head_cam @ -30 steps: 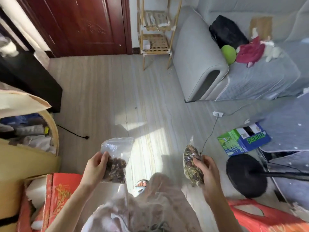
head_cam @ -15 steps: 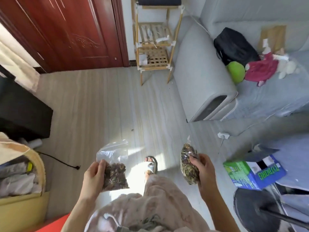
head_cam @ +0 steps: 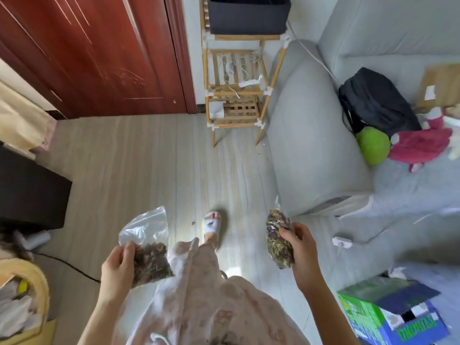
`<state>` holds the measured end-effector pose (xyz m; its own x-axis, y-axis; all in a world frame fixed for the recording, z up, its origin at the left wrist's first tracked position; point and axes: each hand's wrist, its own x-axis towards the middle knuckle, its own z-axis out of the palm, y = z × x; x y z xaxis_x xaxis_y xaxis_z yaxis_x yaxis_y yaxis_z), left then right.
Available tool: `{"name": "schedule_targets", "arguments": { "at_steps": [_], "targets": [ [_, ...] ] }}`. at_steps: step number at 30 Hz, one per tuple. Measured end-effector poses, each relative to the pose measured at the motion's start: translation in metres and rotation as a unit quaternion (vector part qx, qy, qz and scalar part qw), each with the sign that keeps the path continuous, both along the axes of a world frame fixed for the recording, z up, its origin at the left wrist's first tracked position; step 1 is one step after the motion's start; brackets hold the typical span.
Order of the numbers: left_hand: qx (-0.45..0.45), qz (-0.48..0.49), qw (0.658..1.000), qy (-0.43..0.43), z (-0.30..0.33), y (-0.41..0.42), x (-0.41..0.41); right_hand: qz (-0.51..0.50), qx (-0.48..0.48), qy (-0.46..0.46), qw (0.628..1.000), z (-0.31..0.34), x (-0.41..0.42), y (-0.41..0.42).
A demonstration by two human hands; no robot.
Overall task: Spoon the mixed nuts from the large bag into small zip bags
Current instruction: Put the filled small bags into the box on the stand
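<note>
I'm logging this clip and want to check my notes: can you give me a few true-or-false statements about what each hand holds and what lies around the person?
1. The left hand grips a clear zip bag partly filled with dark nuts. True.
2. The right hand is empty. False: it grips a small packed bag of mixed nuts.
3. The two bags touch each other. False: they are held apart, one on either side of the person's pale patterned skirt.
4. A green ball lies on the grey sofa beside a black backpack. True.
5. The red wooden door stands open. False: it looks closed.
</note>
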<state>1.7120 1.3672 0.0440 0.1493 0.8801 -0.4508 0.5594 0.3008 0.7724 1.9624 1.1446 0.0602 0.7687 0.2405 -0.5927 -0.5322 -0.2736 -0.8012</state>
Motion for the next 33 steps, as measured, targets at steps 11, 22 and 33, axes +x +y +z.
{"name": "schedule_targets", "arguments": {
  "at_steps": [11,22,33],
  "targets": [
    [-0.001,-0.068,0.998,0.004,-0.006,0.122,0.215,-0.019,0.008,-0.022,1.0,-0.001,0.178,0.13],
    [0.058,-0.164,0.983,-0.053,0.044,0.229,0.423,-0.062,0.072,0.023,0.995,0.029,0.327,0.23],
    [0.003,0.053,0.983,-0.175,0.065,0.325,0.51,0.054,0.202,0.023,0.978,0.088,0.505,0.352]
  ]
}}
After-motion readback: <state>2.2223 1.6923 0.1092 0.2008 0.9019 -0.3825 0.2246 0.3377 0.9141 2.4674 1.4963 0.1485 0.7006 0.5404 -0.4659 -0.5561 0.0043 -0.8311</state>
